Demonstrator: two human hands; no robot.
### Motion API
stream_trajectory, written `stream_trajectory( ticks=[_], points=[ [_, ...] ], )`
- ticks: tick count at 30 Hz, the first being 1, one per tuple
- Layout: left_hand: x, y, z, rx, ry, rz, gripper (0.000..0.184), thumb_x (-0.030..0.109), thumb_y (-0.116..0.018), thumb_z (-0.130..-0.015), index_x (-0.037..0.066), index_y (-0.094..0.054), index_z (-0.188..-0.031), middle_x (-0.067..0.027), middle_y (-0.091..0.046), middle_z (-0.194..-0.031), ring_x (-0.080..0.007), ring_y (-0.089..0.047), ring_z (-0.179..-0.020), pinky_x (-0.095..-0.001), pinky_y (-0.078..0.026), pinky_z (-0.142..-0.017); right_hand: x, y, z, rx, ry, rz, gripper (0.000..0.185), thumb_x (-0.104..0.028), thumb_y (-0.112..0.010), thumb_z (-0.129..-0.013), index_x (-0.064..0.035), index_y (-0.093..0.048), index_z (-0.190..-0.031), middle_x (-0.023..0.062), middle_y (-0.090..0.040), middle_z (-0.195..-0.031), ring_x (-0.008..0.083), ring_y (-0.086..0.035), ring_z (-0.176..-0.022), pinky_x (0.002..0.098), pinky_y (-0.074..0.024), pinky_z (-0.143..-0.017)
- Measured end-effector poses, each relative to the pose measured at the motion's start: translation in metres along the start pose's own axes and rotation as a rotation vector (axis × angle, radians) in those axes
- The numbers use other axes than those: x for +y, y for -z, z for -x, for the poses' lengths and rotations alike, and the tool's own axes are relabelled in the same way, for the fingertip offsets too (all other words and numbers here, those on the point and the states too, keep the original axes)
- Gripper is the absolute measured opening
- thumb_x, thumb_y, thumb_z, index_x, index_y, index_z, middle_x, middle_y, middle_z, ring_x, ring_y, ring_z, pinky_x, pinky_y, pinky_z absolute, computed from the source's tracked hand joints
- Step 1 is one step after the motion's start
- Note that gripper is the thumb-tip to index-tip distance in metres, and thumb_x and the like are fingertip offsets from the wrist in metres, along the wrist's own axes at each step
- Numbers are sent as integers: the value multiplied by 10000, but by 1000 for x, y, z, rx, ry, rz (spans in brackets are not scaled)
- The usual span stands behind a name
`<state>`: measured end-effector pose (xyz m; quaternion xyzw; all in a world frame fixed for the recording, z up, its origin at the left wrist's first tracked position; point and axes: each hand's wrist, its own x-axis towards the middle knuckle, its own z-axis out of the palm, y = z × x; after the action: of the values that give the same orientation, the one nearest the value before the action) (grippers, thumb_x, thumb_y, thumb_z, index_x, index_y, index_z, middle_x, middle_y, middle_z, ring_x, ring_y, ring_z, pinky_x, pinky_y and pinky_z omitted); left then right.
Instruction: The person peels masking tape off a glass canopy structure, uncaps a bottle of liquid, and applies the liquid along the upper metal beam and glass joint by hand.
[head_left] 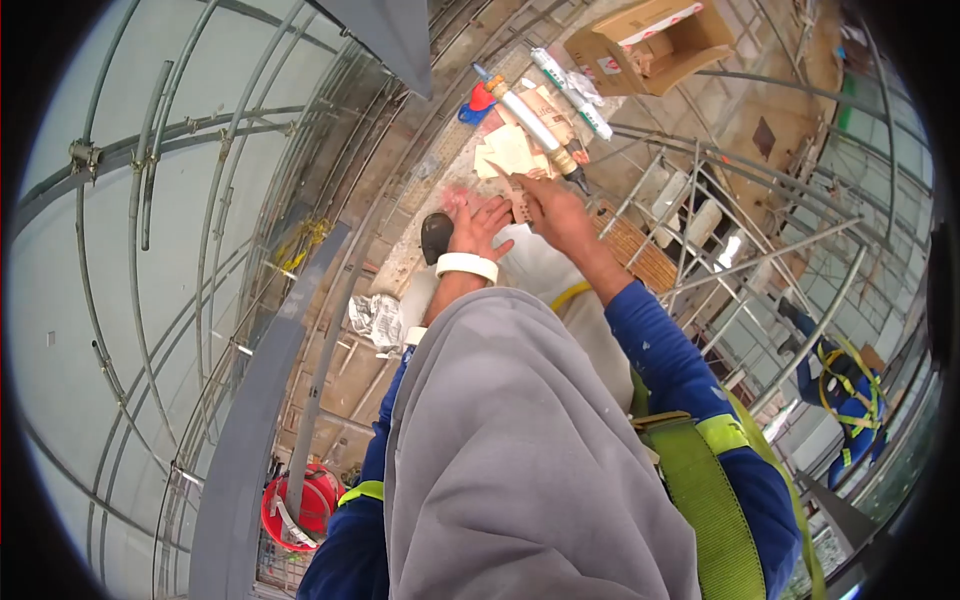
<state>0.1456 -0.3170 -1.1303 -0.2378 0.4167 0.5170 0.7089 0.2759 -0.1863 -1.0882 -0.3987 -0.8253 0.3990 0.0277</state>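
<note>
My left hand (478, 230) has its fingers spread and holds nothing; a white band (467, 266) circles its wrist. To its right, my right hand (560, 212) is closed, with its fingertips hidden or too small to tell apart from what they grip. Just beyond it lie cream-coloured cardboard pieces (508, 150). A caulking gun (528, 118) with a pale tube rests across cardboard, and a white-and-green sealant tube (571, 93) lies beside it. A red and blue object (478, 103) is left of the gun. The dark toe of a shoe (436, 237) shows beside my left hand.
An open cardboard box (650, 48) stands at the top. Metal scaffold tubes (800, 250) cross both sides, and a grey beam (265, 430) runs along the left. A red helmet (303, 508) lies lower left, near crumpled plastic (377, 322). Another person in a harness (848, 400) is at far right.
</note>
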Motion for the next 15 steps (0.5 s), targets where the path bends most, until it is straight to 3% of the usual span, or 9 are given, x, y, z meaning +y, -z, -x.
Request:
stream_trajectory(
  ticks=[2,4,5,7,8,10,12,13,15],
  points=[
    [-4,-42,23,-40,-19,61,894,798,-306,-976,113,-422,-1538,-103,-484,-1559,-266,-386,-1464,-580,-260,-1171,-49,25,18,-122,72,24,337,-240,-598,-997,-69,-675,-1276,212,-685,-990,403,-678,-957,488,-553,-817],
    [5,-84,59,9,-94,-17,830,750,-320,-1008,97,-469,-1496,-97,-540,-1491,-258,-427,-1424,-529,-326,-1150,-70,52,24,-23,39,-85,332,-268,-592,-1010,-68,-697,-1254,212,-690,-964,387,-683,-941,462,-554,-812],
    [1,-72,55,-203,-98,-53,830,759,-371,-994,102,-494,-1487,-77,-521,-1514,-246,-439,-1407,-495,-361,-1103,-78,70,24,-9,-40,-265,326,-284,-587,-1017,-67,-722,-1218,206,-698,-938,368,-685,-912,432,-552,-821],
    [8,-102,77,-322,-86,-59,870,777,-381,-976,65,-519,-1458,-107,-531,-1495,-261,-447,-1407,-467,-373,-1139,-96,100,30,84,-110,-257,309,-285,-596,-1014,-66,-741,-1176,197,-722,-985,353,-694,-913,420,-545,-863],
    [12,-123,82,-237,-67,-91,851,776,-409,-967,81,-522,-1445,-111,-515,-1501,-282,-494,-1350,-519,-413,-1115,-105,123,41,146,-12,-166,317,-298,-610,-1007,-64,-732,-1183,195,-726,-1018,360,-693,-953,427,-542,-884],
    [21,-146,93,-433,-62,-115,881,791,-412,-954,85,-497,-1476,-86,-543,-1469,-255,-486,-1373,-488,-430,-1115,-116,149,53,190,-49,-87,322,-299,-620,-1020,-57,-715,-1210,163,-712,-1154,325,-677,-1043,415,-527,-925],
    [25,-153,67,-599,-80,-207,837,780,-438,-952,89,-528,-1416,-69,-562,-1448,-262,-493,-1371,-509,-462,-1083,-122,163,60,316,-51,-92,343,-313,-599,-1038,-62,-692,-1252,170,-670,-1048,331,-653,-972,402,-528,-881],
    [30,-183,103,-641,-40,-59,608,598,-604,-985,81,-607,-1305,-106,-657,-1300,-251,-624,-1198,-446,-539,-962,-136,188,68,366,-26,-46,334,-309,-591,-1044,-56,-686,-1240,163,-644,-1012,329,-646,-947,401,-527,-865],
    [37,-220,130,-683,-54,-124,565,521,-618,-977,65,-602,-1310,-115,-664,-1279,-248,-633,-1174,-440,-543,-957,-160,219,86,439,-18,10,326,-305,-583,-1049,-49,-679,-1228,156,-618,-976,328,-638,-921,399,-527,-848]
  ],
)
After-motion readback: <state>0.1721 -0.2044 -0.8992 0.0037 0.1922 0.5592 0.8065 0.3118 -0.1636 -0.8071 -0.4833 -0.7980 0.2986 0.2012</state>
